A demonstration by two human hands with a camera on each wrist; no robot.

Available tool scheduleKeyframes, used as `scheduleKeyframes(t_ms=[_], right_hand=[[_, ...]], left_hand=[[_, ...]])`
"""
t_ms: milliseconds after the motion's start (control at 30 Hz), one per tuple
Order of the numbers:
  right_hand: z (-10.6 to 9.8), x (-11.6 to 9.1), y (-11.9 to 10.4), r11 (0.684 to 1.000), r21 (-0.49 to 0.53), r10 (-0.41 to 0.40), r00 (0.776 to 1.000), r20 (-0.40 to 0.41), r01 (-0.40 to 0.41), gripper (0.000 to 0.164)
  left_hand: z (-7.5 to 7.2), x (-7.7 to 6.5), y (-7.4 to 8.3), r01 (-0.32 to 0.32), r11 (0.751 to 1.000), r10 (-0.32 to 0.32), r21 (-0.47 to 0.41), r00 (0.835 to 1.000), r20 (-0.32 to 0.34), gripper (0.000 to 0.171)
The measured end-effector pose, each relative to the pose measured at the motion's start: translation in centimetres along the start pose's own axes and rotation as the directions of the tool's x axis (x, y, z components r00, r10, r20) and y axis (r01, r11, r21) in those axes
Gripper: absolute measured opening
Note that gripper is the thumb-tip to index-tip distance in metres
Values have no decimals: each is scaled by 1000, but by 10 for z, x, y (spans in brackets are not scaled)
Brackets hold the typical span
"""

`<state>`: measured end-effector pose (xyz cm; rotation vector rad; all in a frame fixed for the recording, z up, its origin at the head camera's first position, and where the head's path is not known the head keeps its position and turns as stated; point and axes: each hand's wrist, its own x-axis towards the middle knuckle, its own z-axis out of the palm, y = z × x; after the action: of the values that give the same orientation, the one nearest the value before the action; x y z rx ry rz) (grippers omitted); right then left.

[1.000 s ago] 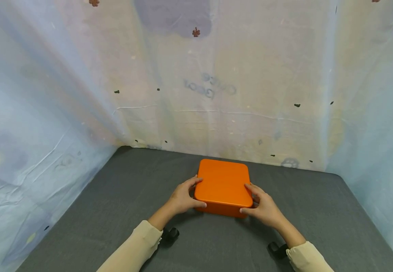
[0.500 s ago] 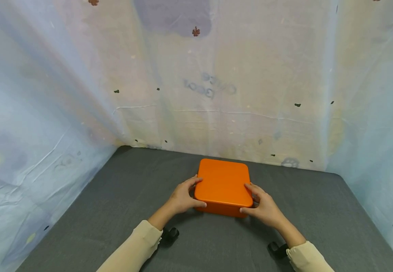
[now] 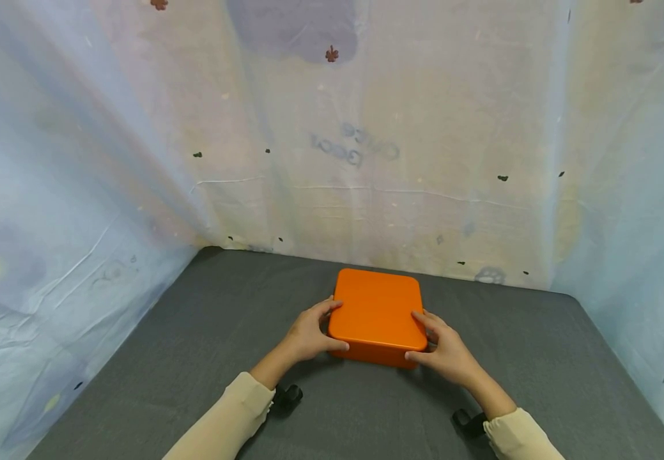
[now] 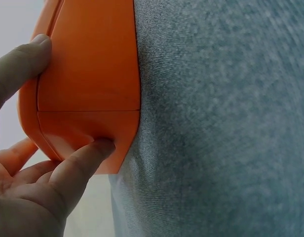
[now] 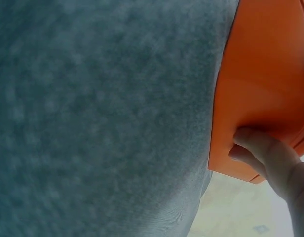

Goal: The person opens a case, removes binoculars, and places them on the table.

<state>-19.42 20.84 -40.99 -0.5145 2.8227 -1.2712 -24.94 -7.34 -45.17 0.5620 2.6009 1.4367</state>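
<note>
An orange box (image 3: 376,306) with rounded corners and a smooth orange top sits on the grey cloth-covered table. Its near left corner is held by my left hand (image 3: 308,333), thumb on the front face and fingers along the left side. At the near right corner my right hand (image 3: 449,350) grips likewise, thumb in front. The left wrist view shows a lid seam along the box (image 4: 93,59), a fingertip pressing its side wall. In the right wrist view, fingertips (image 5: 248,138) press the box wall (image 5: 260,74) low, close to the cloth.
The grey table (image 3: 239,287) extends to both sides and in front of the box. A pale patterned curtain (image 3: 424,128) rises right behind its back edge and along both sides. Black wrist mounts (image 3: 288,397) hang under the cream sleeves (image 3: 228,415).
</note>
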Motion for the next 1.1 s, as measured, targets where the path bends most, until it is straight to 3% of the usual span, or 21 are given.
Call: scheduleKeyframes(t_ms=[933,1100], right_hand=[[0,2,6,999,42,-15,1000,16,14,75],[4,5,20,998,51,-29,1000,11,29,76]], left_hand=[[0,2,-2,-5,1000,5,14,1000,0,87],[0,1,-1,-2,1000,2,12,1000,0,87]])
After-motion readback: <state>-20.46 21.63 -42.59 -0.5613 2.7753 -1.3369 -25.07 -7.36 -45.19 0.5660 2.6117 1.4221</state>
